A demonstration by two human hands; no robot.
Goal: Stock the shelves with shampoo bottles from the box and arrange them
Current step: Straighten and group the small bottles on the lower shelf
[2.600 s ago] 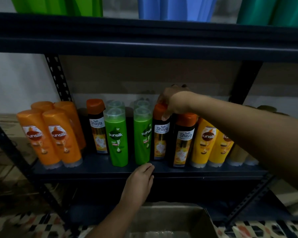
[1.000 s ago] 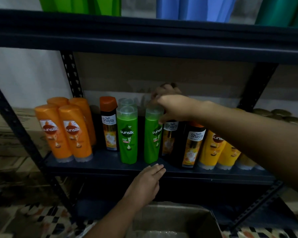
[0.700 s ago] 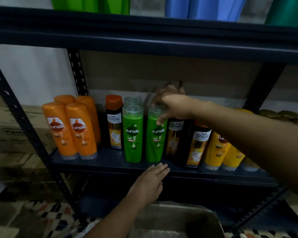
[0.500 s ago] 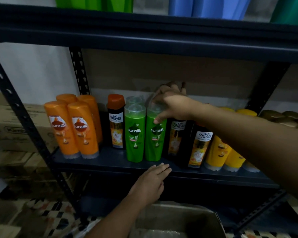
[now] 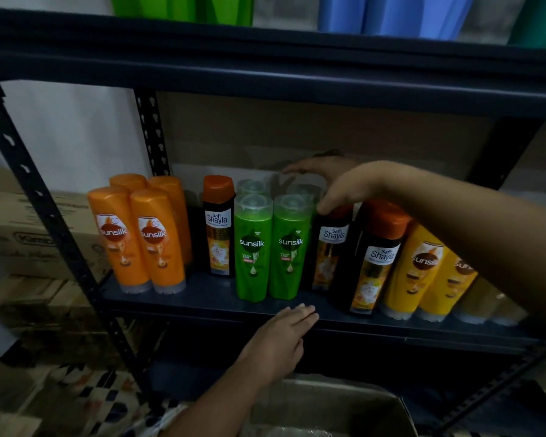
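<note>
On the dark metal shelf (image 5: 202, 298) stand orange Sunsilk bottles (image 5: 136, 238), a black Shayla bottle (image 5: 218, 225), two front green Sunsilk bottles (image 5: 252, 247) (image 5: 290, 247) side by side with more green ones behind, two black Shayla bottles (image 5: 331, 247) (image 5: 372, 257) and yellow Sunsilk bottles (image 5: 420, 269). My right hand (image 5: 334, 181) reaches over the caps of the rear green bottles, fingers stretched left, thumb touching the top of the nearer black Shayla bottle. My left hand (image 5: 284, 339) lies flat with fingertips on the shelf's front edge. The open cardboard box (image 5: 328, 405) sits below.
A higher shelf (image 5: 265, 67) carries green, blue and teal containers. Perforated uprights (image 5: 38, 197) frame the left side. Cardboard cartons (image 5: 29, 234) are stacked left of the rack. Patterned floor tiles show at the bottom left.
My right hand left the black Shayla cap, took the right green bottle's cap and shifted it against the other green bottle, then spread its fingers over the rear caps. My left hand stayed.
</note>
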